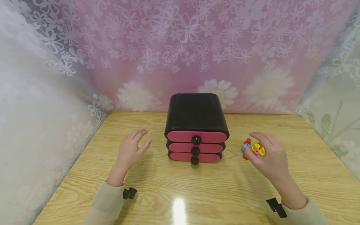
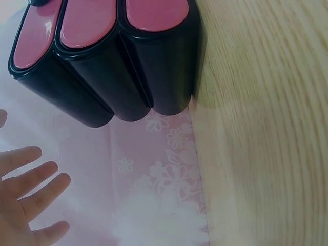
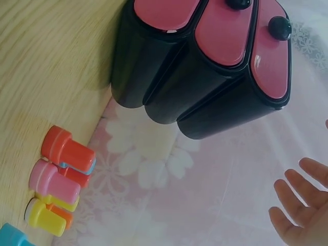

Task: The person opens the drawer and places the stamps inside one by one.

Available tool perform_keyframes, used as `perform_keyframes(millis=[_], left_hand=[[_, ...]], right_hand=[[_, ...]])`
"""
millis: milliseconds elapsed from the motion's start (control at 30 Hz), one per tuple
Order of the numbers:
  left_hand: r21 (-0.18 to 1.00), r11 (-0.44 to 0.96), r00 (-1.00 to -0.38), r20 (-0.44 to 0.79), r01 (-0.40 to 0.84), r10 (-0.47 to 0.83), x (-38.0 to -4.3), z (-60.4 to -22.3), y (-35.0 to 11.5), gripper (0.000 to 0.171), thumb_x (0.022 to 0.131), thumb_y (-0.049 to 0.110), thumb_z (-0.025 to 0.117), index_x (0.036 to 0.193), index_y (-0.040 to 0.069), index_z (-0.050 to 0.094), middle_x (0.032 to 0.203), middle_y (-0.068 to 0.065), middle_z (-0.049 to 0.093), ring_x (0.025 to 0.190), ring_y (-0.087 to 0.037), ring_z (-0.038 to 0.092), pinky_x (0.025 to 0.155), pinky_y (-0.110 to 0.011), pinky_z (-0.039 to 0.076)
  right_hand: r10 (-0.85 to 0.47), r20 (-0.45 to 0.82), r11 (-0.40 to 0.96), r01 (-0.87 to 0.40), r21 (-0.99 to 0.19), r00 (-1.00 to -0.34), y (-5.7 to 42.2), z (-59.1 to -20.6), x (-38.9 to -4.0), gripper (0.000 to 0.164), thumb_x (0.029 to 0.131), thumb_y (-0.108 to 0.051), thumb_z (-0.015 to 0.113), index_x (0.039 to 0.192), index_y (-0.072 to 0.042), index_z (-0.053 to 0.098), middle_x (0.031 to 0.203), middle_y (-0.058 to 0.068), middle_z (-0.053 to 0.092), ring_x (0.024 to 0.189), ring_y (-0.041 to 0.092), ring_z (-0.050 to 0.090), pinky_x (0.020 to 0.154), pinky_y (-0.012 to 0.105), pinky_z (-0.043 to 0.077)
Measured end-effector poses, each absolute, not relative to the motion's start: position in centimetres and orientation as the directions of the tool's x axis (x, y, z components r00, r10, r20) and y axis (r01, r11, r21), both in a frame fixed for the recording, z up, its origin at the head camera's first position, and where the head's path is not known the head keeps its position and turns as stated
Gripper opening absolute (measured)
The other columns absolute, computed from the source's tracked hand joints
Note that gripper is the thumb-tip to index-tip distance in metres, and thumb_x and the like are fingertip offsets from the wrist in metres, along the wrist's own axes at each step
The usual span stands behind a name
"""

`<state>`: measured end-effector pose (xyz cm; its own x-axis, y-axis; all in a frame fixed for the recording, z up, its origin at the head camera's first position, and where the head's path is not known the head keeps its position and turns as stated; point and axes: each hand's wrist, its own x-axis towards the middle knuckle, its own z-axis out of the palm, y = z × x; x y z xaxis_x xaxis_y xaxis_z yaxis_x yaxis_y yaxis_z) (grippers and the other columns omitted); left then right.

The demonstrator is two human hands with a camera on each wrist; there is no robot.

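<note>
A small black cabinet with three pink drawers [image 1: 209, 136], all pushed in, stands mid-table. To its left my left hand [image 1: 130, 151] is held over the table, fingers loosely bent and nothing in them; the left wrist view shows the fingers [image 2: 43, 195] spread apart. On the other side, my right hand [image 1: 271, 159] is also empty and partly covers a cluster of small colourful toy stamps in the head view. From the right wrist, a red stamp [image 3: 66, 148], a pink one [image 3: 54, 182], a yellow one [image 3: 45, 215] and a blue one [image 3: 13, 236] show among several, with wide round bases and narrower tops.
Each drawer has a round black knob, such as the top knob [image 1: 196, 140]. The wooden table [image 1: 157, 193] reaches back to a pink flowered cloth [image 1: 180, 62]. Pale cloth [image 1: 42, 125] hangs along the left side, and more hangs at the right.
</note>
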<state>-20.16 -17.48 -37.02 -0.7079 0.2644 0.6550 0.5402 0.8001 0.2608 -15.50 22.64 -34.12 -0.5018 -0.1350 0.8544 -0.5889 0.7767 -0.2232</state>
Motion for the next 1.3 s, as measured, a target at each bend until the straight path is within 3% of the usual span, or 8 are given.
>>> perform_keyframes(millis=[100, 200, 300, 400, 567, 767, 1100, 1300], left_hand=[[0.269, 0.785, -0.696, 0.666, 0.559, 0.268, -20.4, -37.0, -17.4, 0.037, 0.084, 0.026, 0.057, 0.11, 0.0, 0.06, 0.108, -0.014, 0.059, 0.094, -0.03, 0.057, 0.079, -0.043, 0.044], [0.283, 0.767, -0.691, 0.67, 0.576, 0.272, -20.6, -37.0, -17.3, 0.039, 0.086, 0.027, 0.054, 0.113, -0.001, 0.058, 0.111, -0.015, 0.058, 0.097, -0.03, 0.056, 0.08, -0.043, 0.044], [0.303, 0.753, -0.693, 0.669, 0.584, 0.268, -20.9, -36.8, -17.1, 0.041, 0.088, 0.029, 0.052, 0.115, -0.001, 0.056, 0.114, -0.015, 0.056, 0.101, -0.03, 0.054, 0.082, -0.043, 0.043], [0.334, 0.732, -0.697, 0.669, 0.593, 0.26, -21.3, -36.5, -16.7, 0.042, 0.089, 0.03, 0.05, 0.117, 0.0, 0.055, 0.118, -0.015, 0.054, 0.105, -0.029, 0.051, 0.086, -0.044, 0.041], [0.366, 0.69, -0.684, 0.683, 0.625, 0.257, -22.1, -36.1, -15.9, 0.042, 0.088, 0.028, 0.051, 0.119, 0.0, 0.054, 0.122, -0.014, 0.051, 0.111, -0.029, 0.048, 0.09, -0.043, 0.037], [0.434, 0.639, -0.697, 0.678, 0.635, 0.233, -23.0, -35.6, -14.7, 0.04, 0.087, 0.022, 0.052, 0.121, 0.001, 0.053, 0.125, -0.013, 0.049, 0.116, -0.026, 0.043, 0.094, -0.042, 0.033], [0.53, 0.467, -0.67, 0.712, 0.708, 0.208, -25.1, -34.9, -12.8, 0.036, 0.086, 0.013, 0.053, 0.12, 0.0, 0.054, 0.126, -0.013, 0.048, 0.118, -0.024, 0.041, 0.096, -0.04, 0.031], [0.565, 0.37, -0.657, 0.728, 0.737, 0.197, -26.0, -34.6, -11.8, 0.034, 0.084, 0.003, 0.054, 0.117, -0.005, 0.055, 0.123, -0.017, 0.049, 0.116, -0.029, 0.042, 0.096, -0.04, 0.031]], right_hand=[[-0.133, 0.831, 0.754, -0.599, -0.268, -0.54, 22.6, -34.0, -15.3, 0.048, 0.077, -0.04, 0.06, 0.093, 0.005, 0.063, 0.089, 0.017, 0.062, 0.083, 0.032, 0.055, 0.078, 0.012, 0.033], [-0.132, 0.809, 0.726, -0.611, -0.315, -0.573, 22.6, -33.9, -15.2, 0.033, 0.069, -0.017, 0.069, 0.094, 0.005, 0.063, 0.088, 0.016, 0.062, 0.082, 0.029, 0.055, 0.079, 0.009, 0.032], [-0.13, 0.791, 0.704, -0.618, -0.351, -0.598, 22.4, -33.7, -15.2, 0.033, 0.061, -0.001, 0.072, 0.093, 0.003, 0.064, 0.087, 0.014, 0.063, 0.081, 0.023, 0.056, 0.079, 0.007, 0.033], [-0.125, 0.776, 0.675, -0.626, -0.39, -0.618, 22.1, -33.7, -15.2, 0.034, 0.06, 0.003, 0.073, 0.093, 0.002, 0.065, 0.088, 0.013, 0.064, 0.081, 0.013, 0.056, 0.078, 0.008, 0.035], [-0.098, 0.68, 0.598, -0.589, -0.544, -0.727, 21.4, -33.8, -15.0, 0.03, 0.066, 0.005, 0.07, 0.096, 0.0, 0.066, 0.091, 0.012, 0.064, 0.083, -0.003, 0.054, 0.076, 0.008, 0.037], [-0.121, 0.516, 0.509, -0.499, -0.701, -0.848, 20.5, -34.1, -14.8, 0.023, 0.078, -0.001, 0.063, 0.101, 0.0, 0.062, 0.094, 0.01, 0.062, 0.085, -0.003, 0.055, 0.073, 0.011, 0.042], [-0.221, 0.358, 0.374, -0.418, -0.828, -0.907, 19.1, -35.3, -15.5, 0.025, 0.084, -0.012, 0.06, 0.104, 0.001, 0.06, 0.099, 0.015, 0.061, 0.086, 0.005, 0.057, 0.072, 0.018, 0.046], [-0.242, 0.28, 0.283, -0.344, -0.895, -0.929, 17.9, -35.9, -15.8, 0.027, 0.085, -0.015, 0.058, 0.105, 0.003, 0.06, 0.101, 0.016, 0.061, 0.087, 0.014, 0.06, 0.072, 0.02, 0.047]])
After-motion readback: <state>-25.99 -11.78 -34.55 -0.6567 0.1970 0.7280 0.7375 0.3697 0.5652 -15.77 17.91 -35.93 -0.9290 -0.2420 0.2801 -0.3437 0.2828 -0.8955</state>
